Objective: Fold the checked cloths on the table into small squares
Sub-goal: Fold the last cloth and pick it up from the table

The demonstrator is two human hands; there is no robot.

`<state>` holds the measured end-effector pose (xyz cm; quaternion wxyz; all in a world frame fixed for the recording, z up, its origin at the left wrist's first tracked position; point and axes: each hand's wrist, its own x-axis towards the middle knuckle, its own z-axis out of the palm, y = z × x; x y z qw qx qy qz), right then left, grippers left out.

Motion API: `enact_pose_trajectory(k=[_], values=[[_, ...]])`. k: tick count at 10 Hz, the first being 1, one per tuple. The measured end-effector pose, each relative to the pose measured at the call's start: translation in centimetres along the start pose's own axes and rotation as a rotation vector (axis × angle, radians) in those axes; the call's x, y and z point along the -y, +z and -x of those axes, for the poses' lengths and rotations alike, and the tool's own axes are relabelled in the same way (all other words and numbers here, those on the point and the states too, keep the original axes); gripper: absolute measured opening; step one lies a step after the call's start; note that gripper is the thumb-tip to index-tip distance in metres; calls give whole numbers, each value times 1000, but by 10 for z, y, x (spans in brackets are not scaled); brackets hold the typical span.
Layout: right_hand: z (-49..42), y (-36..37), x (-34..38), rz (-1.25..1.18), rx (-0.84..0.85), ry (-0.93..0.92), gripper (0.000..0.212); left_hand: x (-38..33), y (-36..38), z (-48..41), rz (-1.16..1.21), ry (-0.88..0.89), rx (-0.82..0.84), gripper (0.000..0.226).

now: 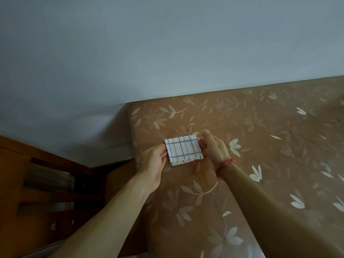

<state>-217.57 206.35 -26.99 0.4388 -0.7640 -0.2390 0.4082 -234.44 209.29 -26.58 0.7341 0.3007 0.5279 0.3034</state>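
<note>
One white blue-checked cloth (183, 149) lies folded small on the brown flowered table (270, 174) near its left edge, the left hand (154, 161) pinching one side, the right hand (214, 148) touching the other, its grip unclear, so this cloth seems nearly finished.

Left hand (152, 162) pinches the checked cloth (183, 149) at its left edge, fingertips tucked out of sight. Right hand (214, 148), fingers (202, 145) mostly behind its own back: touching the cloth or not, can't tell. Both forearms (111, 211) run off the bottom edge; counter (270, 155) cut off right.
</note>
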Motion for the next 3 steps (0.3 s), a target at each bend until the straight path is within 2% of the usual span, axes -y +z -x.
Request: enact_pose_trajectory(k=[2,3], values=[[33,-15,5,110,40,-92,30,-3,-1,22,-336,127,16,27],[59,-26,8,288,42,-138,43,-10,1,48,-452,220,9,23]])
